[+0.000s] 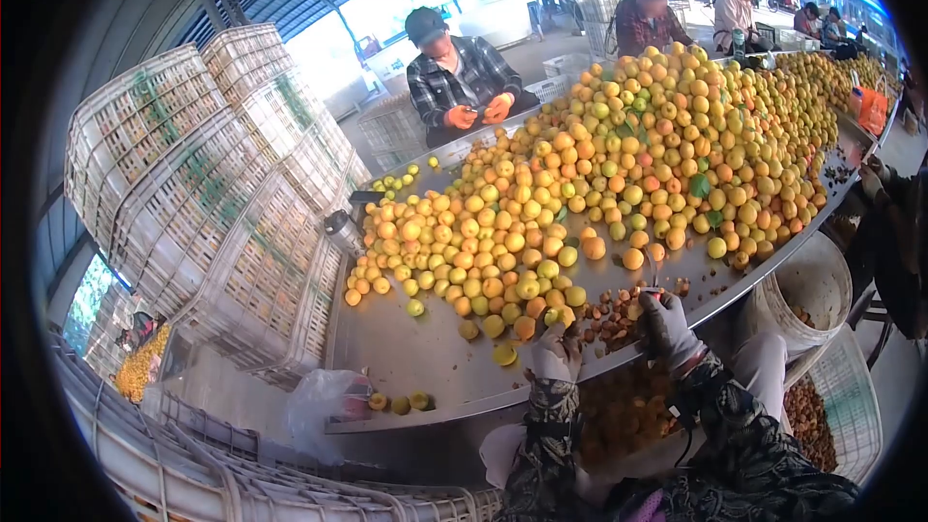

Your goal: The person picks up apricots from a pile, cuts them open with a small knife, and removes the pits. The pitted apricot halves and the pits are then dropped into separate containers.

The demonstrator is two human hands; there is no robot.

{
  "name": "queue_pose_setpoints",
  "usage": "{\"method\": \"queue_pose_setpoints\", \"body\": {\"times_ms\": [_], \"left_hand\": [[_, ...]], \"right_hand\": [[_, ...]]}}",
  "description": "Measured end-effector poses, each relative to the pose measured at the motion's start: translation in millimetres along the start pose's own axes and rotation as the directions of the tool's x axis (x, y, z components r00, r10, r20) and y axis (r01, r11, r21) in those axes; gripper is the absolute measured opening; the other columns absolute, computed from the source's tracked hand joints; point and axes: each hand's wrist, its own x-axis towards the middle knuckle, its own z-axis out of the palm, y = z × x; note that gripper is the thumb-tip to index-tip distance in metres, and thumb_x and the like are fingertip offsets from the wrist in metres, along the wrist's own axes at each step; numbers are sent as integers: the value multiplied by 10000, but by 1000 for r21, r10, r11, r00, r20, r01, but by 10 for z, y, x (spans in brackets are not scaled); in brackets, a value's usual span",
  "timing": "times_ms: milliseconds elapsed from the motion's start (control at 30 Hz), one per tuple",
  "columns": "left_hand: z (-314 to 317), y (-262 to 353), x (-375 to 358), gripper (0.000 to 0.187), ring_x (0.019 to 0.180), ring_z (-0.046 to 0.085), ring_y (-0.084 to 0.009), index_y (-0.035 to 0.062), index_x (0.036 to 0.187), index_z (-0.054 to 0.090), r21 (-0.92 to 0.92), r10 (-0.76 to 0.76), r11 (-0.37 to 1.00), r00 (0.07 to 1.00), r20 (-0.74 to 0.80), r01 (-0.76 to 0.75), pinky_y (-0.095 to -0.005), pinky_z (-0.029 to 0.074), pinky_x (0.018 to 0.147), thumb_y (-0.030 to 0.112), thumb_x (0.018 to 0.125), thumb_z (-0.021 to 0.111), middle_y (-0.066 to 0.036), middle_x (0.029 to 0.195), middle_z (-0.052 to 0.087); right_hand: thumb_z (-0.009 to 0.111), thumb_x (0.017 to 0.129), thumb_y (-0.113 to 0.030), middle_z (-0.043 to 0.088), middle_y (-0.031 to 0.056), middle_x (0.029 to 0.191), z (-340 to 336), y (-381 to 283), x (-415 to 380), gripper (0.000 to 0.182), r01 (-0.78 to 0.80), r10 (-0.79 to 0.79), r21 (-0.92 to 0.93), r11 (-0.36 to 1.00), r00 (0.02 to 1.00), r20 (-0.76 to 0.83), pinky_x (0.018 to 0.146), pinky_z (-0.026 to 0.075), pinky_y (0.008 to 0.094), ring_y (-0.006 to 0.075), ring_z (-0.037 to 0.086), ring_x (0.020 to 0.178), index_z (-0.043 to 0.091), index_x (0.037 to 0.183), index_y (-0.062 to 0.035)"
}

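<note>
My left hand, in a pale glove, is at the table's near edge with its fingers curled at a yellow apricot; the fingers partly hide the fruit. In a grey glove, my right hand is closed around a small knife with a reddish handle, its blade pointing away from me. Between and beyond the hands lies a heap of brown apricot pits. A large pile of apricots covers much of the metal table.
Stacked white crates tower at the left. A bucket and a crate of pits are at my right. A co-worker in orange gloves sits across the table, with others farther back. A plastic bag hangs by the left corner.
</note>
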Motion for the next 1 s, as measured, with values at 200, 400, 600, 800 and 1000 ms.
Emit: {"method": "queue_pose_setpoints", "body": {"times_ms": [200,400,600,800,1000], "left_hand": [[84,374,73,219,817,657,-190,31,1092,608,-841,-627,383,776,67,382,-276,508,601,16,873,605,-62,950,673],[48,421,76,179,678,585,-133,86,1047,608,-876,-543,313,826,152,367,-236,418,498,111,874,648,-15,848,628],[-63,480,33,176,721,588,-160,111,1027,598,-934,-380,156,892,245,323,-273,447,541,236,902,606,-15,860,622],[41,801,85,366,872,634,-264,58,1133,581,-964,-533,132,836,129,233,-423,519,775,360,927,564,-111,1082,643],[73,691,160,390,1122,571,-303,90,1179,573,-965,-475,0,850,230,261,-542,477,939,400,946,530,-98,1187,613]], "right_hand": [[517,950,-273,459,-32,547,-26,25,32,252,30,-30,-43,999,1000,7,376,318,245,72,432,419,512,758,-111],[566,931,-290,516,4,595,-66,68,61,227,29,-28,-32,999,999,46,390,372,258,100,480,447,551,883,-68],[568,927,-282,497,-13,592,-147,175,145,217,38,-37,-35,999,998,45,404,365,250,85,461,459,556,893,-68],[569,924,-278,490,-22,590,-51,38,32,217,16,-14,-53,998,999,39,402,359,247,82,452,454,560,891,-63],[540,921,-257,465,-39,562,-62,104,88,240,14,-14,6,1000,1000,6,386,309,242,63,420,437,543,753,-86]]}}
